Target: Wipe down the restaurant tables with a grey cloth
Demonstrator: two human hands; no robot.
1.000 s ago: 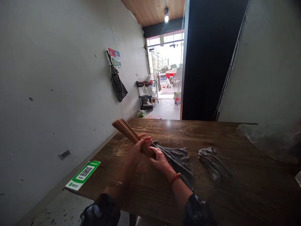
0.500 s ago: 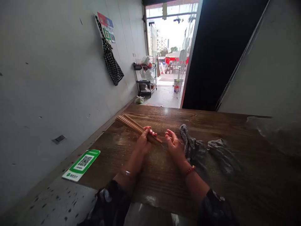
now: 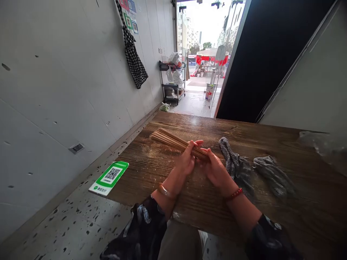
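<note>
A bundle of thin brown wooden sticks (image 3: 170, 139) slants over the table, its far ends fanned out slightly to the left. My left hand (image 3: 189, 157) is closed round the bundle near its right end, thumb on top. At that right end my right hand (image 3: 213, 167) grips the stick tips, with its thumb against them and its other fingers partly hidden underneath. Just right of my right hand lies a crumpled grey cloth (image 3: 234, 162), with a second grey cloth (image 3: 271, 173) beside it.
The dark wooden table (image 3: 151, 177) carries a green and white QR code card (image 3: 110, 177) at its left edge. Clear plastic (image 3: 322, 144) lies at the far right. Beyond stand a shelf cart (image 3: 173, 85) with bags and a bucket (image 3: 209, 92) by the doorway.
My right hand has come from apart, with fingers spread, onto the right end of the sticks. My left hand still holds the bundle. The camera view has shifted.
</note>
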